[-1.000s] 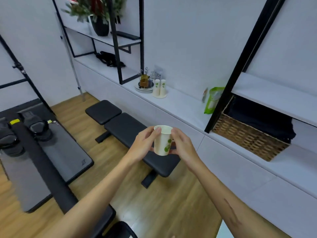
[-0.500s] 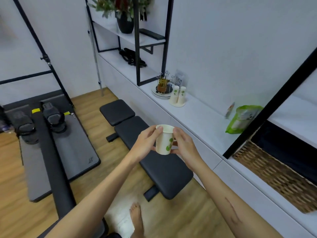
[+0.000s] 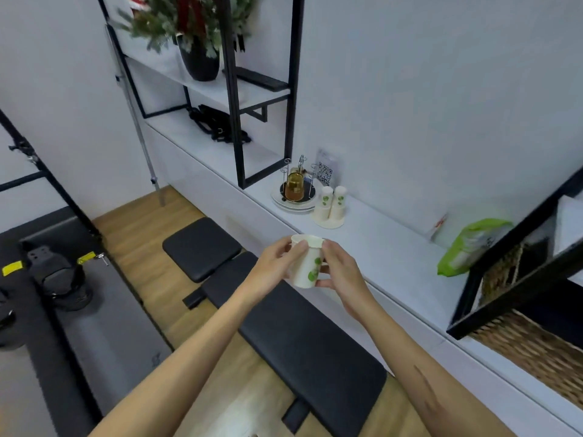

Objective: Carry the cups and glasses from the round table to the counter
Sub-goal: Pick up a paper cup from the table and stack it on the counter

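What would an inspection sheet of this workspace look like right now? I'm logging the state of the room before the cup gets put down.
Surface: white counter runs along the wall, bare in its middle stretch.
Job's things: paper cup with green print, held upright in the air short of the counter; two stacks of like cups stand on the counter.
Clutter: glass teapot on a plate, QR sign, green bag, wicker basket.
Grippers: left hand and right hand both hold the cup.
Cables: black straps on the counter.
Surroundings: black bench, potted plant, wood floor.
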